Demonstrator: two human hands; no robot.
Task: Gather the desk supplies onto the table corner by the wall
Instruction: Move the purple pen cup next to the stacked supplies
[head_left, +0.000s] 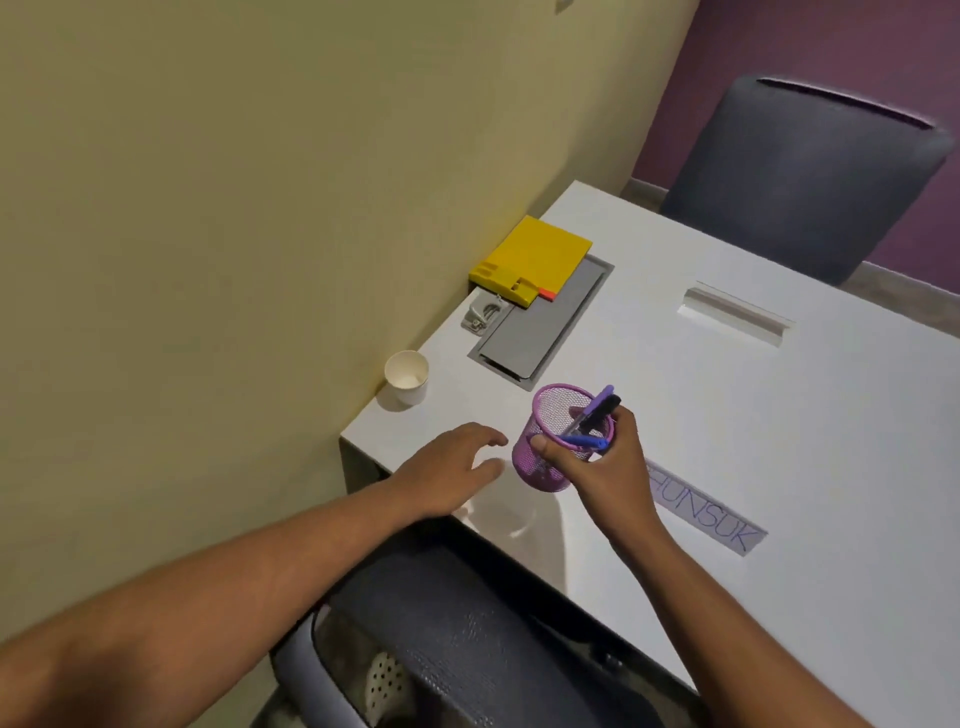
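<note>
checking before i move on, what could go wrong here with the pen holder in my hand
The right hand holds the pen holder tilted, with pens poking past its rim, so they could slide out onto the table. The grip is near the rim only, so the mesh may slip or swing. The paper cup stands by the wall close to the corner; setting the holder down there could knock it over.

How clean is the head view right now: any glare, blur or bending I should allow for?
Head view: dim, warm light; soft glare on the table near the left hand; straight edges bow from the wide lens; the right hand gripping the mesh cup and pens looks slightly soft.
</note>
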